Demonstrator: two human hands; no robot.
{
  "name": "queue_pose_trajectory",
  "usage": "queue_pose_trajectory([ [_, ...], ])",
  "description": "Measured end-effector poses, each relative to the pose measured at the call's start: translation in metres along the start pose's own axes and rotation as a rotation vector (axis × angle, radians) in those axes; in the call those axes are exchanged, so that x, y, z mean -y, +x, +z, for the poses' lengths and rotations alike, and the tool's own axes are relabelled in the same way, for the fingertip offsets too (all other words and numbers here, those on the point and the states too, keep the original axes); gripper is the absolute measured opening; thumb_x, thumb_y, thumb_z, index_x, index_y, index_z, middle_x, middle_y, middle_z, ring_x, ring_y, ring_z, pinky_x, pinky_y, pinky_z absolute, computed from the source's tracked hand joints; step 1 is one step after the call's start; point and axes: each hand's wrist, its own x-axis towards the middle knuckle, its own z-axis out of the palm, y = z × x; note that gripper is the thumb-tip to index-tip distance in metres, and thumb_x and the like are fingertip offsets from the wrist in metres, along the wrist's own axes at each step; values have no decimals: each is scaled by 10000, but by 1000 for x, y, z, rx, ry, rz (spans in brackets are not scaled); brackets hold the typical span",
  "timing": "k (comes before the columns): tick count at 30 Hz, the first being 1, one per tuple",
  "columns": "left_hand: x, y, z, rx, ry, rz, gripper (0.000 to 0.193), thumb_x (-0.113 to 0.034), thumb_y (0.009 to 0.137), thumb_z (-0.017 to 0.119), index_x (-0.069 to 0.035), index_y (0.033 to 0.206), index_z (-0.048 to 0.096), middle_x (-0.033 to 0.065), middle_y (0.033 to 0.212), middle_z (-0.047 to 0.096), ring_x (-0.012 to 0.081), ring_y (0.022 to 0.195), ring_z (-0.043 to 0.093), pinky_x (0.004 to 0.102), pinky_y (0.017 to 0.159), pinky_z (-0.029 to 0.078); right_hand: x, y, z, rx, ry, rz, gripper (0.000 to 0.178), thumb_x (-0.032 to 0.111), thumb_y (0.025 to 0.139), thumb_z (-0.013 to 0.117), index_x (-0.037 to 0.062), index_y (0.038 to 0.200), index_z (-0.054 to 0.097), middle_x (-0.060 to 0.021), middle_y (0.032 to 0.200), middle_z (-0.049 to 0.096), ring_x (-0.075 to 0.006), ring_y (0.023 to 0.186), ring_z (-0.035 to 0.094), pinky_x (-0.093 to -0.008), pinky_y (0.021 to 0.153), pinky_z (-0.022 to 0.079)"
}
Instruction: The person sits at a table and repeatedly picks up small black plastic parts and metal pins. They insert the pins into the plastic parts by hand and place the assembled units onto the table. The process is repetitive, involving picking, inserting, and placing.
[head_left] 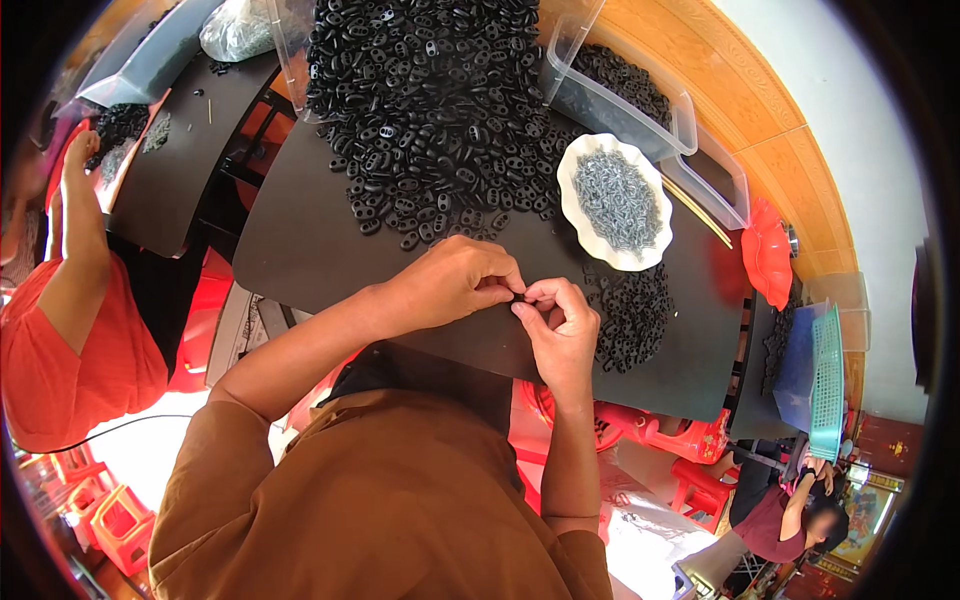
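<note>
Above the near edge of the dark table (300,230), my left hand (450,285) and my right hand (562,335) meet, thumbs and fingertips pinched together. Between them shows a small black plastic piece (518,297), mostly covered by the fingers; both hands touch it. Beyond my left hand spreads a large heap of black oval two-hole pieces (430,110). To the right of it stands a white scalloped dish (625,261) full of tiny see-through grey pieces (615,200). Beside my right hand lies a lower pile of black pieces (630,320).
See-through plastic bins (620,105) line the far right edge, near thin yellow sticks (700,210). A red scalloped dish (766,255) and teal basket (827,385) are farther right. At left, a person in red (90,330) works at another table; another person sits lower right.
</note>
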Motion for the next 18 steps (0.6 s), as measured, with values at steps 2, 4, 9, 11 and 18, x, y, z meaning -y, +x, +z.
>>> queue_pose_trajectory([
  [2,1,0,1,-7,11,18,113,-18,846,717,-1,957,719,126,846,685,274,739,684,354,641,526,3,2,-3,18,-35,8,205,-51,743,782,41,887,668,-40,788,626,-135,692,611,-281,616,470],
  [4,2,1,2,-7,30,24,111,-16,845,716,-2,955,721,127,847,684,278,738,683,355,641,527,5,3,-5,28,-78,-10,202,-48,742,787,40,878,667,-36,781,627,-125,678,602,-280,589,457],
  [9,1,3,4,-18,-56,-25,122,-14,848,711,1,970,711,124,861,704,247,754,694,341,657,537,-4,2,-4,17,-39,-11,205,-48,740,793,38,873,663,-38,773,629,-112,664,598,-266,562,461],
  [11,-1,2,4,-19,-79,-81,130,-18,849,714,1,977,709,122,869,711,233,761,698,334,663,540,-3,1,-3,7,-21,-24,206,-48,742,793,36,878,663,-40,776,633,-108,660,601,-262,558,467],
  [18,9,3,4,-17,10,8,129,-21,856,715,-7,984,710,105,868,717,211,752,695,320,670,543,-5,2,-2,-4,12,-56,204,-48,760,787,30,910,672,-44,795,657,-100,644,605,-247,556,476],
])
